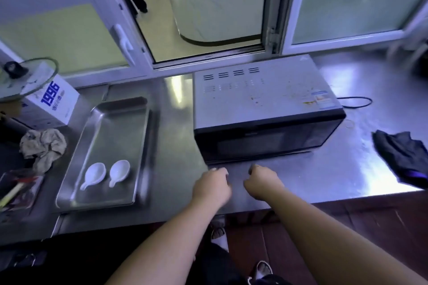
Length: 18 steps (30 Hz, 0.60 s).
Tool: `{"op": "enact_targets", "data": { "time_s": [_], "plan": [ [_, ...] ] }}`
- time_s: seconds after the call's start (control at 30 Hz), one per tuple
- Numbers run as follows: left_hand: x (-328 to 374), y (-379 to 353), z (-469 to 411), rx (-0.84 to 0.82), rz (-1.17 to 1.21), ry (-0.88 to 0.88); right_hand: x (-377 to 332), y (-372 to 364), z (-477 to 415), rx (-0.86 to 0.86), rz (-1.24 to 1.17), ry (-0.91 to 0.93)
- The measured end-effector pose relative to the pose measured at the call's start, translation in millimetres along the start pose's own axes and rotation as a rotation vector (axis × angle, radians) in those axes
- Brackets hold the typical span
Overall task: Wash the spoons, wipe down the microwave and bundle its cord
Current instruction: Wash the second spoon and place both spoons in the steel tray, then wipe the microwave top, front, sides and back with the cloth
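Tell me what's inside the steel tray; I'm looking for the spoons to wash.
A white spoon and a second spoon lie side by side at the tray's near end. Nothing covers them.

We read "1996" in blue digits on the white box (pixel 52 102) at the left of the frame; its smaller print and the sticker (pixel 323 99) on the microwave (pixel 261 104) top are illegible.

Most of the cord (pixel 356 102) hides behind the microwave (pixel 259 97).
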<state>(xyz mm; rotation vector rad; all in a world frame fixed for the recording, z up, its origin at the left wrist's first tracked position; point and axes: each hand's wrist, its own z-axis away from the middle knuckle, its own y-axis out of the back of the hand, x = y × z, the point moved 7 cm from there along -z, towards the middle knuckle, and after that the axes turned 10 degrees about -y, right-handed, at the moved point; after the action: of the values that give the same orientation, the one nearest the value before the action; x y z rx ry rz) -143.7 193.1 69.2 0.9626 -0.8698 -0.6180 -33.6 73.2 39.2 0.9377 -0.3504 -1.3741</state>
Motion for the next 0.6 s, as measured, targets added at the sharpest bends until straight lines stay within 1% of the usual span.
{"op": "enact_targets", "data": {
  "time_s": [0.23,0.47,0.6],
  "plan": [
    [69,-16,-24,-0.094,-0.019,-0.13,88,40,-16,0.022,-0.085,-0.152],
    [113,-35,-65,-0.207,-0.026,-0.25,143,90,-31,0.089,-0.083,-0.289],
    [125,-48,-83,-0.282,-0.042,-0.297,177,99,-34,0.116,-0.114,-0.394]
  ]
}}
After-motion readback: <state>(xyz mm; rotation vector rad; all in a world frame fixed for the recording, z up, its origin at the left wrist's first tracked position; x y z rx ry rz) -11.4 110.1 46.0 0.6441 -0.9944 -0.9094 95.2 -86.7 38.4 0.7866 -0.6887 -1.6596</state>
